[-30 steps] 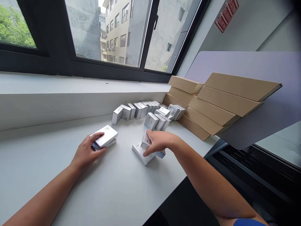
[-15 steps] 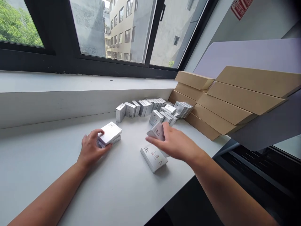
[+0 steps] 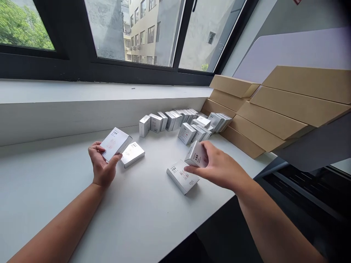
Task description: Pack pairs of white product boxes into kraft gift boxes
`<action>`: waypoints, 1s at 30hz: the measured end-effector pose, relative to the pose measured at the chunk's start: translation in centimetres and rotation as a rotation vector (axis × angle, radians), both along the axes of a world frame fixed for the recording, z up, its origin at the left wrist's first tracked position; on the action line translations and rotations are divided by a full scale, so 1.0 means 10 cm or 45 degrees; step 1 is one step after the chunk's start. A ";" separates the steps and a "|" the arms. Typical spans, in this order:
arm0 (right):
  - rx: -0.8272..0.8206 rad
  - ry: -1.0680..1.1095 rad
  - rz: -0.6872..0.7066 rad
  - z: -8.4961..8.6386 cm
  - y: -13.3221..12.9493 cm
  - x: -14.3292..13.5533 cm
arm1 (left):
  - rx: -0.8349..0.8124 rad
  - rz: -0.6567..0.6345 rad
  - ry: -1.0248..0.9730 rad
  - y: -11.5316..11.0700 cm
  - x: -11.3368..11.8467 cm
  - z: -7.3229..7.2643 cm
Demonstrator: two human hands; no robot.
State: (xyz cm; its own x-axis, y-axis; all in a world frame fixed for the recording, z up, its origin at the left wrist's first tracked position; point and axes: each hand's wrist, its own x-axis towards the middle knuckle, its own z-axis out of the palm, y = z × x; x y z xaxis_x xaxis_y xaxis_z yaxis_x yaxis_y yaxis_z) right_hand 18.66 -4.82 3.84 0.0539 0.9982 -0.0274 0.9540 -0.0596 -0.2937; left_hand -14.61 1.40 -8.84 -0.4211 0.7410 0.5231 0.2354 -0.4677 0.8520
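Note:
My left hand [image 3: 102, 164] is closed around a small white printed carton [image 3: 115, 144], tilted up with its lettered face toward me. Right beside it, a second white carton [image 3: 133, 154] lies flat on the white table [image 3: 131, 219]. My right hand [image 3: 219, 166] grips another white carton [image 3: 196, 155] between thumb and fingers, held at a slant. Below that one, a white carton with red and black print [image 3: 183, 177] rests flat, its back edge partly covered by my right hand and the carton in it.
Several white cartons stand in a row [image 3: 170, 120] near the sill wall, with more in a cluster [image 3: 192, 132] in front. Long brown cardboard boxes [image 3: 263, 126] are stacked at the right against a pale panel [image 3: 301, 47]. A dark-framed window [image 3: 137, 76] runs along the back.
My left hand has lifted the top carton off the one beneath and tilted it up. The carton in my right hand has turned and moved slightly right. The view has shifted a little.

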 end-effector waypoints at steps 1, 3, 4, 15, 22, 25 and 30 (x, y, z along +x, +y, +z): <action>0.029 0.027 -0.009 -0.01 -0.01 -0.02 | -0.031 0.011 0.040 0.00 0.00 0.00; 0.014 0.036 0.025 -0.13 0.01 -0.13 | -0.140 0.041 0.197 0.00 0.00 0.00; -0.015 0.017 0.047 -0.23 0.02 -0.20 | -0.224 0.039 0.306 -0.01 0.01 0.01; -0.051 0.017 -0.069 -0.53 0.12 -0.40 | -0.637 -0.111 0.739 -0.13 0.11 0.12; -0.034 -0.020 -0.076 -0.67 -0.05 -0.38 | -0.613 -0.052 0.927 -0.16 0.13 0.13; 0.101 -0.010 -0.058 -0.76 -0.21 -0.37 | -0.633 -0.031 0.985 -0.18 0.15 0.13; 0.212 0.396 -0.079 -0.79 -0.37 -0.06 | -0.689 -0.048 1.059 -0.22 0.16 0.23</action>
State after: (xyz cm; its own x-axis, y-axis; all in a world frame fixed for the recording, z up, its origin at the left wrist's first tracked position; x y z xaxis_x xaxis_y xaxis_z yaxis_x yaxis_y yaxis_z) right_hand 18.02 -8.55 -4.11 0.1295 0.9854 0.1106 0.8136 -0.0419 -0.5799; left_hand -12.97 -0.79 -6.58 -0.0447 0.9724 0.2290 0.8481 -0.0842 0.5231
